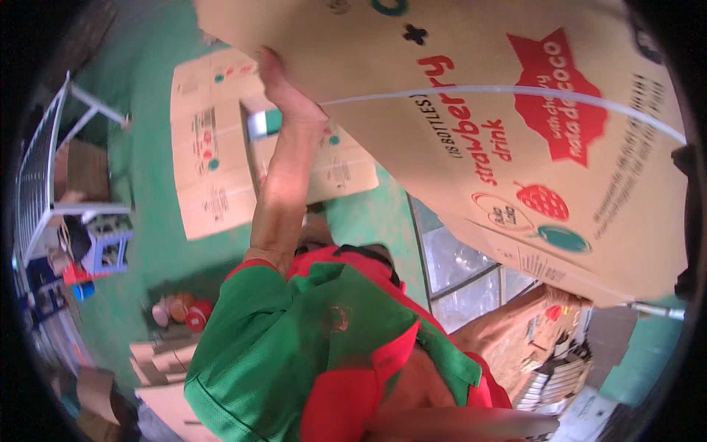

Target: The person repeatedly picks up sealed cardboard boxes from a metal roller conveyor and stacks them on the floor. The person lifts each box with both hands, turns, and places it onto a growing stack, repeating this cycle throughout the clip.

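Gripping the near edge of a big brown corrugated cardboard carton (471,125) printed with red lettering and a strawberry picture, our left hand (291,92) is raised high, its fingers closed over the board's rim where they disappear behind it. We cannot see our right hand anywhere, so we cannot say what it is doing. We hold the carton tilted up close to the camera, where it fills the upper right of the view, and a thin white plastic strap (515,92) runs across its printed face in a shallow curve. Our left forearm climbs from a loose green shirt with red trim (317,346), which takes up the lower middle. Behind our hand, flat on the green painted floor (147,221), lies a second brown cardboard sheet, unfolded (213,147), with small printed marks, and a small white and green box (264,122) sits just beside our wrist, though we cannot tell whether they touch. Near the bottom left we see 3 small round caps or lids in pink, orange and red (180,311), lying close together on the floor beside some stacked cardboard scraps (158,361). At the far left stands a white metal wire rack (44,162) with a blue plastic stool (110,247) near its foot.
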The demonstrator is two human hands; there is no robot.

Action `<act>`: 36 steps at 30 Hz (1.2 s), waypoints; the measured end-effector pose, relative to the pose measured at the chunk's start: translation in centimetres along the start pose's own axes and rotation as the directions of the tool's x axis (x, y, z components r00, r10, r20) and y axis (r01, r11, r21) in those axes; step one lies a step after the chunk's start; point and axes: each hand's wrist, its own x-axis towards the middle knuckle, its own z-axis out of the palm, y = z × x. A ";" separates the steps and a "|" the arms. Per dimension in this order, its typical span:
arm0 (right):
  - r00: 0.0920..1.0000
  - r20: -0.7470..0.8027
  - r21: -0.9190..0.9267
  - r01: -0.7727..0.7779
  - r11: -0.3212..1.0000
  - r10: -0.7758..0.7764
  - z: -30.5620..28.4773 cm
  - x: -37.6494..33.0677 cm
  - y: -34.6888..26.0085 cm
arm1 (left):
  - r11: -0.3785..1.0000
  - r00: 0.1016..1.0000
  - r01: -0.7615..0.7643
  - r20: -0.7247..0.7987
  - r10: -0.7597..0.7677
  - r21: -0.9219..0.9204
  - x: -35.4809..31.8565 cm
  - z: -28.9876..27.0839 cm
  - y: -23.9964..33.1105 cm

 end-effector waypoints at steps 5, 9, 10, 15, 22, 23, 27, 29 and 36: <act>0.911 0.242 -0.131 -0.311 0.941 0.334 1.6 3.7 9.4 | 0.976 0.954 0.193 -0.212 -0.211 -0.105 -4.8 -11.5 2.0; 0.699 0.391 -0.271 -0.534 0.801 0.599 3.4 3.2 22.5 | 0.980 0.803 0.182 -0.588 -0.099 0.083 -9.0 -21.5 1.0; 0.625 0.441 -0.237 -0.611 0.755 0.644 4.0 2.0 27.2 | 0.978 0.812 0.183 -0.576 -0.093 0.101 -9.5 -23.7 1.2; 0.243 0.551 -0.460 -0.710 0.534 0.799 4.5 4.0 41.1 | 0.988 0.575 0.097 -0.817 0.041 0.118 -23.0 -24.3 -3.7; -0.013 0.519 -0.745 -0.498 0.444 0.855 6.5 0.8 58.7 | 0.961 0.209 0.237 -0.974 0.089 0.139 -33.7 -28.6 -11.1; -0.044 0.508 -0.750 -0.513 0.417 0.860 6.3 0.1 60.8 | 0.955 0.291 0.229 -0.950 0.116 0.187 -34.7 -29.5 -12.1; -0.253 0.481 -0.713 -0.670 0.206 0.839 4.7 -4.4 67.4 | 0.939 0.233 0.275 -0.962 0.145 0.208 -36.8 -33.8 -14.0; -0.290 0.491 -0.696 -0.697 0.170 0.822 4.2 -6.3 70.0 | 0.924 0.183 0.307 -0.967 0.179 0.229 -37.5 -35.5 -14.6; -0.334 0.421 -0.652 -0.758 0.025 0.843 3.5 -11.8 77.7 | 0.896 0.222 0.314 -0.942 0.253 0.314 -38.2 -41.2 -16.0</act>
